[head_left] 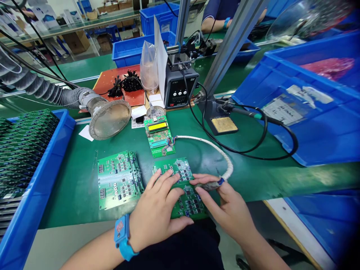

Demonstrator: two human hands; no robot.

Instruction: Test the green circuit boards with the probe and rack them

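Observation:
A green circuit board panel (187, 201) lies on the bench in front of me. My left hand (159, 202), wearing a blue wrist strap (122, 234), rests flat on it with the fingers spread. Between thumb and fingers my right hand (229, 206) holds a taped probe (209, 185), its tip over the middle of the panel; whether it touches is too small to tell. A white sleeved cable (216, 147) runs from the probe to a green programmer board (160, 137) with a lit yellow display. To the left lies a stack of similar circuit boards (119, 182).
On the left stands a blue bin (53, 157) full of upright boards. A fume extraction hood (111, 118) hangs nearby. Behind are a soldering station (180, 90) and an iron stand (222, 123); its black cable loops rightward. A large blue bin (309, 101) fills the right; a person's arm (215, 25) shows behind.

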